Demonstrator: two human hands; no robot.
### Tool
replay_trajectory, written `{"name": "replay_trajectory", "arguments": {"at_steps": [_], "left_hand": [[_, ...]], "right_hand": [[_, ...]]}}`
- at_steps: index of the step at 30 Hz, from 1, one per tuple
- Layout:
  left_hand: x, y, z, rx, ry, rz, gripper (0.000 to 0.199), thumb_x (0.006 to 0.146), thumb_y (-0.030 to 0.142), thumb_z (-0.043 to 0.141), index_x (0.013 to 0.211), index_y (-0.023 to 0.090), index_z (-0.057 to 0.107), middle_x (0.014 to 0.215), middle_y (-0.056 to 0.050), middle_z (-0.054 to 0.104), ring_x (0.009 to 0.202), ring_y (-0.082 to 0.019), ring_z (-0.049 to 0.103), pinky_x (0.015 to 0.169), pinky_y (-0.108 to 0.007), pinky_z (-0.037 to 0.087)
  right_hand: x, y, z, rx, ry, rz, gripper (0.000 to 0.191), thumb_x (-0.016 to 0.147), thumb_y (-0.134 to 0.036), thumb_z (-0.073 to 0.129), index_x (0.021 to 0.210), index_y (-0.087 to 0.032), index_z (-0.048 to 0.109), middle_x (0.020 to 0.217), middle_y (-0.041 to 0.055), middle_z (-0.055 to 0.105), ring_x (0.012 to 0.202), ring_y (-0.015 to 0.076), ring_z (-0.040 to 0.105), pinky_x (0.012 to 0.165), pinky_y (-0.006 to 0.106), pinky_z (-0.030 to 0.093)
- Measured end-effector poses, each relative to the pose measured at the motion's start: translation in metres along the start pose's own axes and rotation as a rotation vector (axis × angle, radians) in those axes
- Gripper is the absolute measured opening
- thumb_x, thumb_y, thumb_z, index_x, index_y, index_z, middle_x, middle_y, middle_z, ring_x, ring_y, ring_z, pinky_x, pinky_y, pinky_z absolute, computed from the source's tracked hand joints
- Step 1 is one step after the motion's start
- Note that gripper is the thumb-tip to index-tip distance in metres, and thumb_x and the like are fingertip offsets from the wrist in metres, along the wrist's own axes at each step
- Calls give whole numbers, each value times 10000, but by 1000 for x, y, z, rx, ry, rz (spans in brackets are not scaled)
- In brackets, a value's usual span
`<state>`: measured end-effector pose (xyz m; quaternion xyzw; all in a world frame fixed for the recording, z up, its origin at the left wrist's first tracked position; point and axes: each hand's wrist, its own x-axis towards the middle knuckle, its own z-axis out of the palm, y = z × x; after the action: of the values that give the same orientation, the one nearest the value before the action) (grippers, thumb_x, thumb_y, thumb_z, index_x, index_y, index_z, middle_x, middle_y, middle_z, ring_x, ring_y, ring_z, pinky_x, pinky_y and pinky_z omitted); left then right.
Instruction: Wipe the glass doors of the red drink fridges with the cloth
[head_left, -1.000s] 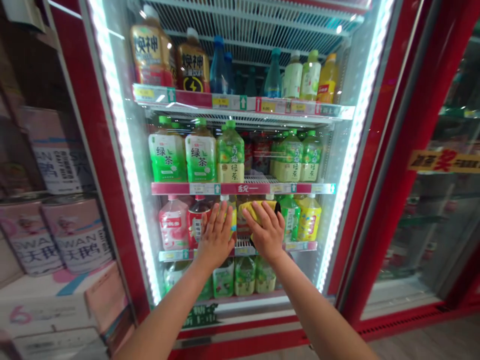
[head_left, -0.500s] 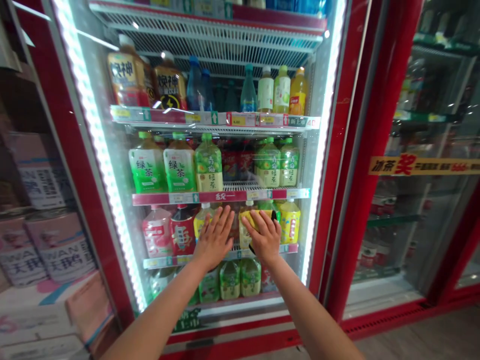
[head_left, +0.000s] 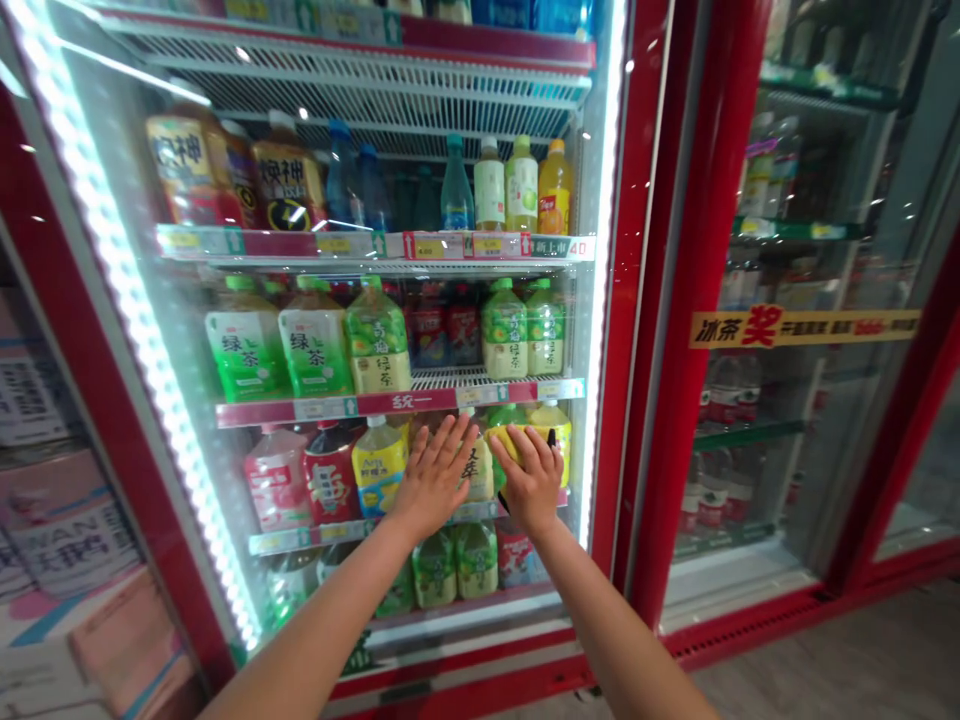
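Observation:
My left hand [head_left: 436, 478] is open, its fingers stretched out flat in front of the drinks fridge; I cannot tell whether its palm touches the glass. To its right, my right hand [head_left: 534, 475] has bent fingers over a yellow-and-black thing [head_left: 498, 440]. Yellow shows above the thumb and black ends stick out on both sides; most of it is hidden under the hand. Behind the hands is a shelf of drinks, with a yellow-labelled lemon drink bottle [head_left: 379, 468] left of the left hand and a yellow bottle [head_left: 556, 420] partly covered by the right hand.
Green tea bottles [head_left: 315, 340] stand on the shelf above. Bright light strips [head_left: 604, 300] run up both sides of the fridge. To the right is a second red-framed fridge [head_left: 679, 400]. Stacked cans and boxes [head_left: 71, 535] stand at the lower left.
The view has shifted to the right along the fridge. Both hands have moved right with it, the left hand uncovering the lemon drink bottle. The right hand keeps the yellow-and-black thing.

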<state>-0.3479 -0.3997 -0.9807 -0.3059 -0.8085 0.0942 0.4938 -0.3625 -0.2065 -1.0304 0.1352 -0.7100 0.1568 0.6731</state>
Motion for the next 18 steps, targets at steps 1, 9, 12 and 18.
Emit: {"name": "replay_trajectory", "arguments": {"at_steps": [1, 9, 12, 18], "left_hand": [[5, 2, -1, -4, -9, -2, 885, 902, 321, 623, 1632, 205, 136, 1661, -101, 311, 1584, -219, 121, 1303, -459, 36], [30, 19, 6, 6, -102, 66, 885, 896, 376, 638, 1628, 230, 164, 1674, -94, 279, 1588, -230, 104, 1294, -477, -5], [31, 21, 12, 52, -161, 67, 995, 866, 518, 669, 1631, 186, 128, 1687, -131, 201, 1590, -258, -34, 1273, -523, -76], [30, 17, 18, 103, -156, 102, 1120, 813, 619, 695, 1633, 167, 82, 1695, -140, 136, 1573, -263, -141, 1255, -540, -136]], "right_hand": [[11, 7, -1, 0, 4, -7, 536, 898, -64, 571, 1320, -383, 656, 1340, 19, 691, 1317, 215, 543, 1091, 404, 308], [6, 72, -19, -71, 112, 116, 467, 944, -91, 526, 1339, -306, 651, 1354, 95, 659, 1335, 248, 527, 1045, 410, 372], [-18, 68, -21, -60, 47, 77, 483, 933, -83, 530, 1336, -318, 652, 1352, 84, 665, 1347, 248, 512, 1069, 416, 345], [23, 76, -13, -57, 16, -46, 528, 931, -102, 566, 1348, -418, 632, 1389, 5, 659, 1341, 207, 534, 1137, 391, 288]]}}
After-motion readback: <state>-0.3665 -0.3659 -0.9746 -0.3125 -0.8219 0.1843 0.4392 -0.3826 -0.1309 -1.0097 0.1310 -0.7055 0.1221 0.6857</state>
